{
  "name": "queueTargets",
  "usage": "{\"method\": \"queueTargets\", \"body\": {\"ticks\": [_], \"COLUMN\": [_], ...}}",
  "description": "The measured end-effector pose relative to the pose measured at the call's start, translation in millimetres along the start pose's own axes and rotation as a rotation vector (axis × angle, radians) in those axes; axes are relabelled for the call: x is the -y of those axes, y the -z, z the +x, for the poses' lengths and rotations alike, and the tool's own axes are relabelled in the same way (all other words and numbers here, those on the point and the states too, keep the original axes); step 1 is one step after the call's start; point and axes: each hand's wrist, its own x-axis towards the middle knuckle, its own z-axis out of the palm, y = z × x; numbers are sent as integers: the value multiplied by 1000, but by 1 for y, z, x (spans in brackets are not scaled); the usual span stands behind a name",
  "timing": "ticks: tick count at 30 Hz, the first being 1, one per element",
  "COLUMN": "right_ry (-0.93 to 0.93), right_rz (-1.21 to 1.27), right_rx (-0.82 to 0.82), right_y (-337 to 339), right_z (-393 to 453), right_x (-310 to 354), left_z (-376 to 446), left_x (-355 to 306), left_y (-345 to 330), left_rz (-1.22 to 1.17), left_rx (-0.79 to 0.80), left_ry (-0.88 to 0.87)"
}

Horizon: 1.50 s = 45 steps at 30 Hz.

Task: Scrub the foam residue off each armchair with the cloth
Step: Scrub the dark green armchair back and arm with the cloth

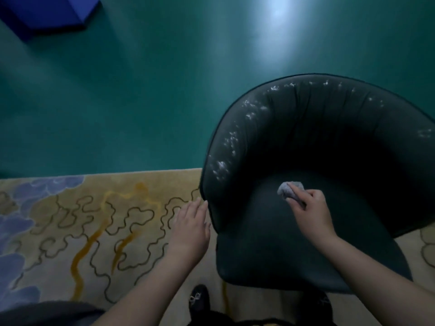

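A dark leather armchair (306, 243) with a curved back stands at the right of the head view. White foam residue (231, 140) speckles its left arm and the top of its backrest. My right hand (310, 212) grips a balled grey cloth (290, 188) over the seat, near where the seat meets the back. My left hand (191, 222) is open with straight fingers, just left of the chair's left arm, fingertips close to its front edge; contact is unclear.
A tan rug (94, 231) with dark squiggles, orange streaks and purple patches lies under the chair's front. Green floor (117, 102) stretches beyond it. A blue block (47, 15) sits far left. My dark shoes (199, 300) are at the bottom.
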Motion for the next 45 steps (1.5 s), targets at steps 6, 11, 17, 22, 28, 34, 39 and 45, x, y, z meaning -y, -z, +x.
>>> {"method": "queueTargets", "body": {"ticks": [6, 11, 17, 22, 28, 34, 39, 45], "right_ry": [-110, -122, -153, -179, -288, -489, -620, -743], "right_rz": [124, 101, 150, 193, 205, 243, 270, 293], "right_rx": [-189, -224, -206, -221, -256, -510, -650, -787], "right_y": [-59, -73, -83, -94, -121, -161, -193, -213], "right_z": [-23, -26, 6, 19, 27, 39, 45, 32], "right_x": [53, 70, 79, 89, 94, 112, 133, 140], "left_z": [43, 79, 113, 141, 216, 303, 347, 366], "left_x": [75, 88, 89, 87, 79, 75, 68, 54], "left_y": [43, 60, 64, 68, 73, 79, 79, 68], "left_rz": [9, -37, -55, -61, -52, 35, 16, -28], "left_rx": [-25, 12, 29, 85, 175, 264, 330, 421], "left_ry": [-147, -174, -185, -229, -413, -677, -784, -811]}}
